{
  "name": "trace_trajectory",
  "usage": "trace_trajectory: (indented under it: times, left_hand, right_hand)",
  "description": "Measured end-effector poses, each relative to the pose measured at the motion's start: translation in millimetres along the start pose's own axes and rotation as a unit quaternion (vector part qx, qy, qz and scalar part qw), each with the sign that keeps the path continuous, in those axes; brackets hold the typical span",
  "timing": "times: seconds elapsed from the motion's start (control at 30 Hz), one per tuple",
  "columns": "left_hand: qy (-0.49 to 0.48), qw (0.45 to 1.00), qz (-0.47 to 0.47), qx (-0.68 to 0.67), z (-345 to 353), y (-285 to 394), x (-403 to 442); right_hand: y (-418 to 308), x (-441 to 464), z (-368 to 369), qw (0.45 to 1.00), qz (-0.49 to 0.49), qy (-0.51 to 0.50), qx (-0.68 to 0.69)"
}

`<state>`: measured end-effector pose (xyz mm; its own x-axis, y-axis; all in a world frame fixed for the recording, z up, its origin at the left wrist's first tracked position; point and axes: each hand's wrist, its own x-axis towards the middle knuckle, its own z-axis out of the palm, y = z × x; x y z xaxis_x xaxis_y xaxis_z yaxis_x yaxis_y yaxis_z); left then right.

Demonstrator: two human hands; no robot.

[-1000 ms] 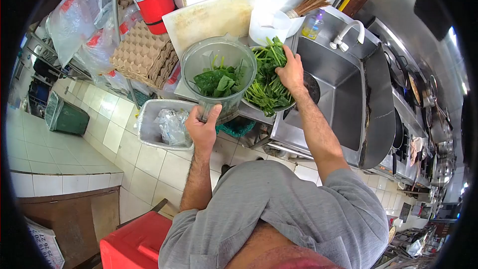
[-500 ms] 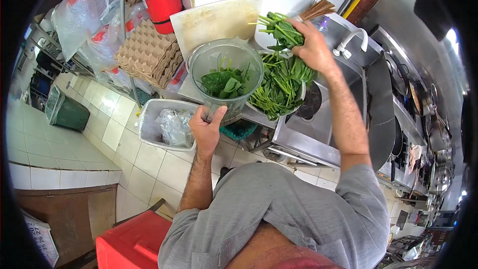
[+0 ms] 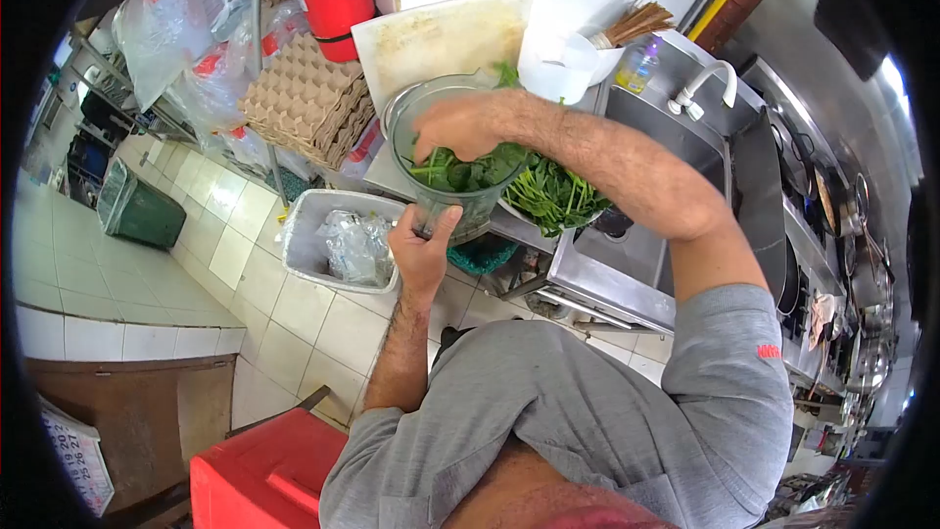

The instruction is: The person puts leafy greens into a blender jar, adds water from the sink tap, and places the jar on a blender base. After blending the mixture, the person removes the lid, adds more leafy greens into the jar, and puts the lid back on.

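Observation:
A clear blender jar [image 3: 468,208] stands upright in front of me, partly filled with dark leafy greens [image 3: 452,172]. My left hand [image 3: 423,253] is wrapped around its handle on the near side. Reaching over the rim, my right hand [image 3: 458,125] is inside the jar with curled fingers on the greens; some fingertips are hidden. Just right of the jar, a bowl heaped with long-stemmed leafy greens [image 3: 553,194] sits at the sink's edge, partly covered by my right forearm.
A steel sink [image 3: 636,247] with a white faucet [image 3: 707,88] lies to the right. Behind the jar leans a cutting board [image 3: 441,39], with a white tub [image 3: 558,67] beside it. Egg trays [image 3: 304,103] and a bin with plastic [image 3: 343,235] are on the left.
My right hand has moved left from above the bowl into the jar, bringing a bunch of greens. The jar now holds more leaves. My left hand stays on the handle.

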<state>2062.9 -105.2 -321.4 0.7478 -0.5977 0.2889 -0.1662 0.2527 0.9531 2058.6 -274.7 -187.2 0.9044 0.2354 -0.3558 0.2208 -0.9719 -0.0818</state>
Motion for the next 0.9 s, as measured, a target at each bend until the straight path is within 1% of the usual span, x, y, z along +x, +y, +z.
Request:
trace_trajectory:
  times: [0.03,0.07,0.1,0.13,0.2,0.23,0.3,0.33,0.4,0.53,0.6,0.63,0.7,0.73,0.77,0.8,0.83,0.9]
  left_hand:
    - [0.010,1.000,0.009,-0.009,0,0,-1]
    - [0.019,1.000,0.016,-0.018,-1,0,-2]
    - [0.023,0.999,0.013,-0.018,-3,-1,-2]
    - [0.020,1.000,0.005,-0.020,-5,-4,-3]
    - [0.016,1.000,-0.002,-0.020,-9,-9,-6]
    - [0.013,1.000,-0.002,-0.009,-11,-13,-8]
    - [0.009,1.000,0.007,-0.003,-10,-12,-6]
    - [0.014,1.000,0.020,-0.008,-7,-10,-6]
    - [0.023,0.999,0.032,-0.012,-7,-7,-5]
    - [0.005,1.000,-0.003,-0.017,-9,-14,-4]
    - [0.000,1.000,-0.020,-0.024,-11,-18,-4]
    - [-0.001,1.000,-0.018,-0.012,-12,-17,-4]
    - [0.002,1.000,-0.018,-0.002,-11,-10,-4]
    - [0.008,1.000,0.000,-0.006,-9,-3,-3]
    - [0.013,1.000,0.018,-0.010,-8,0,-2]
    - [0.015,1.000,0.018,-0.011,-8,-1,-1]
    - [0.008,1.000,0.018,-0.010,-8,-3,-1]
    - [-0.004,1.000,0.016,-0.006,-9,-6,-2]
  right_hand:
    - [1,4,7,1.000,-0.006,-0.002,-0.003]
    - [2,6,16,1.000,0.008,0.018,0.022]
    - [0,7,21,0.998,0.023,0.038,0.048]
    - [-2,8,27,0.998,0.021,0.035,0.052]
    - [-6,10,32,0.999,0.033,0.036,-0.014]
    - [-11,9,32,0.999,0.034,0.038,-0.013]
    - [-19,6,20,0.997,0.069,-0.015,-0.013]
    - [-22,2,11,0.997,0.071,-0.014,-0.017]
    - [-31,-5,-9,0.992,0.101,-0.062,0.038]
    - [-22,-24,-34,0.994,0.074,-0.043,0.069]
    - [-13,-43,-38,0.991,0.055,0.083,0.093]
    - [-5,-55,-32,0.991,0.053,0.080,0.094]
    - [7,-73,-24,0.968,0.070,0.239,0.026]
    - [6,-76,-23,0.969,0.067,0.237,0.026]
    - [3,-79,-22,0.971,0.108,0.182,0.113]
    - [0,-81,-23,0.960,0.149,0.125,0.199]
    - [6,-75,-14,0.960,0.149,0.124,0.201]
    - [19,-52,12,0.975,0.023,0.130,0.178]
